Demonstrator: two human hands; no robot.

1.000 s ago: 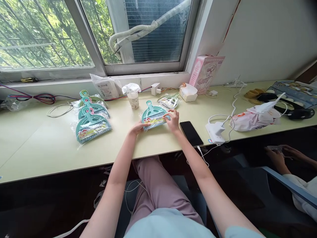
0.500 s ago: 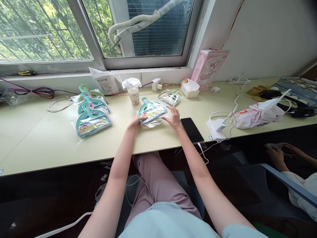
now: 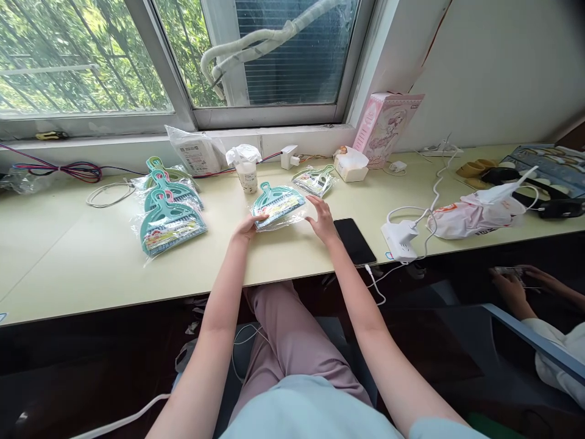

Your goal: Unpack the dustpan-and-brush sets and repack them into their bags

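Observation:
A teal mini dustpan and brush set (image 3: 278, 205) in clear plastic wrap lies in front of me on the pale table. My left hand (image 3: 247, 226) grips its left lower corner, thumb on top. Beside its right edge, my right hand (image 3: 323, 218) has thumb and fingers apart with nothing between them; it is at the wrap's edge, and I cannot tell if it touches. To the left, several similar wrapped sets (image 3: 171, 222) lie overlapped in a row. Another small green wrapped set (image 3: 314, 180) lies behind my right hand.
A black phone (image 3: 355, 240) lies right of my right hand, by a white power strip (image 3: 400, 239). Behind stand a lidded cup (image 3: 247, 174), a tissue pack (image 3: 351, 163) and a pink box (image 3: 382, 131). A plastic bag (image 3: 470, 213) lies farther right. Another person's hands (image 3: 512, 286) hold something at lower right.
The dustpan set has shifted slightly left and lies flatter, its wrap spread toward the right. My left hand moved with it; my right hand stays about where it was.

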